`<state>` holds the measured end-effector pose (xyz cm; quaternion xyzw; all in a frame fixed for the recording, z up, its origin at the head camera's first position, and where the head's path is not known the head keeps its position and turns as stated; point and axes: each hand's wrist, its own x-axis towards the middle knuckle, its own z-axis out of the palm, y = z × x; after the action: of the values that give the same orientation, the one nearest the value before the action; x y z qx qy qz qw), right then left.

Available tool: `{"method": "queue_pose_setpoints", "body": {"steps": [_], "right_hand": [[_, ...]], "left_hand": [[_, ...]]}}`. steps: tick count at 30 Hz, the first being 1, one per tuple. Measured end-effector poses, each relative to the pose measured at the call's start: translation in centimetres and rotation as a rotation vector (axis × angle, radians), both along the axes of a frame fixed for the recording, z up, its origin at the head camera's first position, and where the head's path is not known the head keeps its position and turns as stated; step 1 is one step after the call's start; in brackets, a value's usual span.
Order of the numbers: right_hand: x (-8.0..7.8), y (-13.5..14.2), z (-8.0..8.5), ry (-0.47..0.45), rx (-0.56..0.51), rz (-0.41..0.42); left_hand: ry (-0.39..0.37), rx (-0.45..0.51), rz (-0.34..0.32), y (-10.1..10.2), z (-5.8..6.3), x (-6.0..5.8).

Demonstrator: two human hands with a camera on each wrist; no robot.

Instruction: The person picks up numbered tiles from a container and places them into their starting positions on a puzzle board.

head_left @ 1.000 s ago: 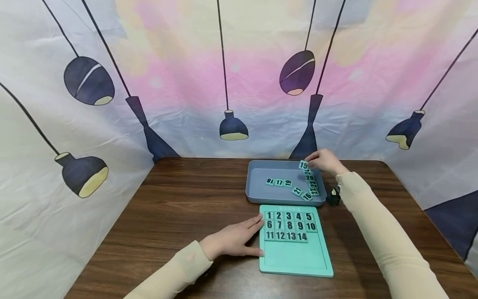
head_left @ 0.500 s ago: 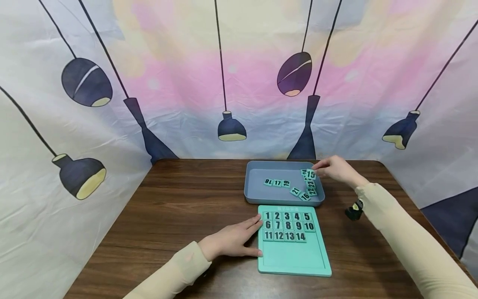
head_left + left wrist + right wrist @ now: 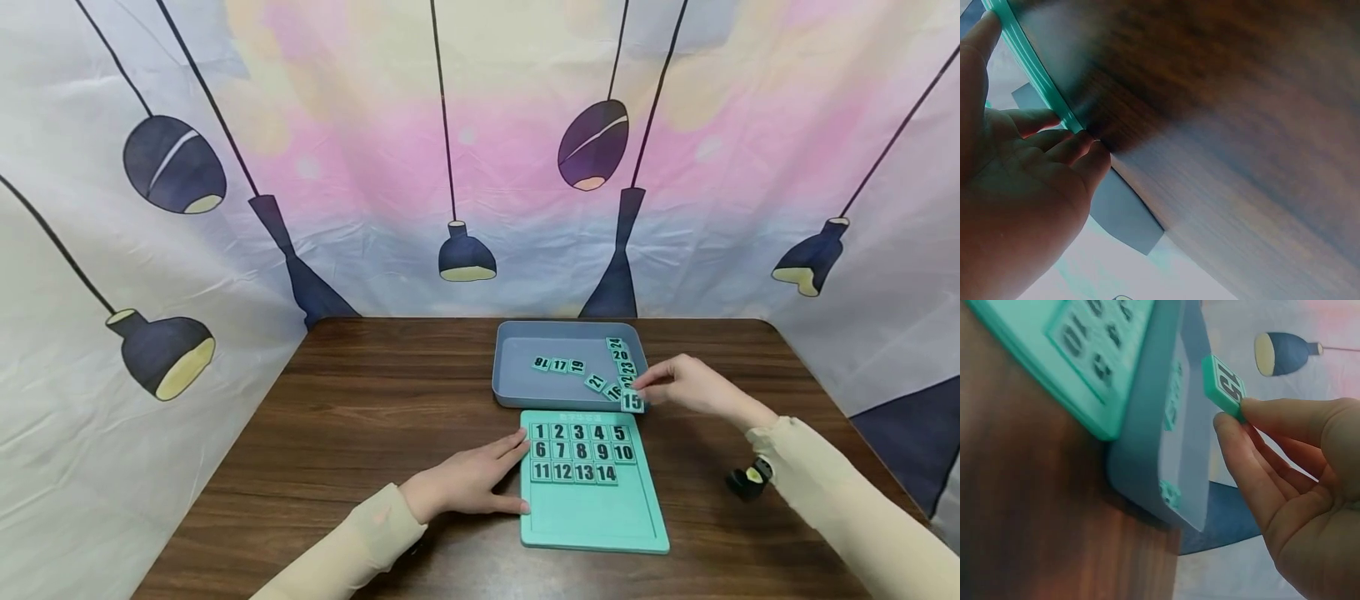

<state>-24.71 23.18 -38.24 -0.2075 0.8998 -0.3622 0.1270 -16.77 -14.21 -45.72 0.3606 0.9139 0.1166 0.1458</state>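
Observation:
My right hand (image 3: 693, 387) pinches a green number tile marked 15 (image 3: 632, 402) between thumb and fingertips, over the near right corner of the tray. The right wrist view shows this tile (image 3: 1225, 386) held by its edge. A mint-green number board (image 3: 592, 521) lies flat on the table, with tiles 1 to 14 set in rows from its top left. My left hand (image 3: 476, 479) rests at the board's left edge, thumb and fingers spread along it. In the left wrist view, straight fingers (image 3: 1035, 120) touch the board's green rim (image 3: 1038, 72).
A blue-grey tray (image 3: 525, 398) stands just behind the board. Inside it lie loose tiles, among them 17 (image 3: 559, 365), 21 (image 3: 596, 382) and 24 (image 3: 615, 342). The brown wooden table (image 3: 375, 392) ends at a cloth backdrop (image 3: 360, 275) printed with lamps.
My right hand has brought tile 15 from the tray's far right side toward me, to the tray's near corner. The left hand and the board stay in place.

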Motion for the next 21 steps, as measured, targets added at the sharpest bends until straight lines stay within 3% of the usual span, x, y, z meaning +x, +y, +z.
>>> {"method": "queue_pose_setpoints", "body": {"steps": [12,21], "right_hand": [[3.6,0.7,-3.9,-0.058,-0.027,0.082],[4.4,0.1,-5.7,-0.117,-0.059,0.161]], "left_hand": [[0.007,0.000,-0.008,0.1,0.1,0.0],[-0.014,0.009,-0.002,0.0,0.1,0.0]]}}
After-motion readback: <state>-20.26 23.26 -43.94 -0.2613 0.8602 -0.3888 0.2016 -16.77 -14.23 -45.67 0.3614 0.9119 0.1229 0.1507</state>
